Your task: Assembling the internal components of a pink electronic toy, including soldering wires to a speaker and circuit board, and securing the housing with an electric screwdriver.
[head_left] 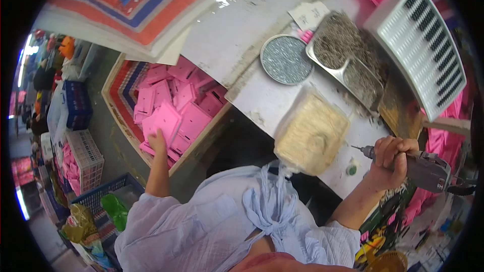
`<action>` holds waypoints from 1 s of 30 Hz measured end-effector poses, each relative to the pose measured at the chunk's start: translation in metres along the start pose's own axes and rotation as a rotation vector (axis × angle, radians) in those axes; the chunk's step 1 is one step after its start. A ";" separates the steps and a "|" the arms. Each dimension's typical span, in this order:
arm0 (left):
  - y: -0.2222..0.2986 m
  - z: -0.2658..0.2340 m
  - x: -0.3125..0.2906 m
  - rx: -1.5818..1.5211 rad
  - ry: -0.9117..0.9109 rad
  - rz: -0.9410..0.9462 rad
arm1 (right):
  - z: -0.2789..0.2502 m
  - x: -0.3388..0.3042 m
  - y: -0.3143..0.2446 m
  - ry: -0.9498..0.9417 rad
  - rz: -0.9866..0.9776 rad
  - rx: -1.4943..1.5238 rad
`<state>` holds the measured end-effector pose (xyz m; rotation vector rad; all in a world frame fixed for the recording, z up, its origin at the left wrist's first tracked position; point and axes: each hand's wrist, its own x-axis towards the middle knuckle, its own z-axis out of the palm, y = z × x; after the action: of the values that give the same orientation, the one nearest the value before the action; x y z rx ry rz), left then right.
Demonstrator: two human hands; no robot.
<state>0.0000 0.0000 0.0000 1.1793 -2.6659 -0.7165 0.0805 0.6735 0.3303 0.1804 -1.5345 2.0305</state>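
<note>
Hands well apart. Right hand (pixel 389 158) clamped round grey power driver (pixel 427 172), partly covering its body; rear end blurred. Left hand (pixel 158 142) touches a pink plate (pixel 164 121) in wood-edged bin (pixel 200 138); fingertips unclear, I cannot tell whether gripping.

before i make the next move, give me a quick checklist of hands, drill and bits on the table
1. Right hand on the drill: ok, fingers wrapped around it.
2. Bit clear of the wrapped block: ok, a gap shows between them.
3. Drill stopped: cannot tell from a still picture.
4. Left hand firmly gripping the pink piece: cannot tell; it is at the piece's edge, but the hold is unclear.
5. Other pink pieces neatly stacked: not ok, they lie jumbled.
6. Round dish stocked: ok, small silvery bits cover its bottom.
</note>
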 end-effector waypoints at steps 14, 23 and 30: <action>0.493 -0.033 0.067 -0.006 0.048 1.139 | -0.003 0.011 -0.022 0.152 0.101 -0.366; 0.560 0.028 0.214 0.791 0.172 0.863 | -0.010 -0.034 -0.053 0.417 0.096 -0.768; 0.581 -0.034 0.157 0.224 0.381 0.978 | 0.016 -0.029 -0.039 0.497 -0.636 -1.205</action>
<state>-0.4809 0.2095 0.2971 -0.0673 -2.5524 -0.0176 0.1212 0.6547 0.3557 -0.2668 -1.7670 0.4239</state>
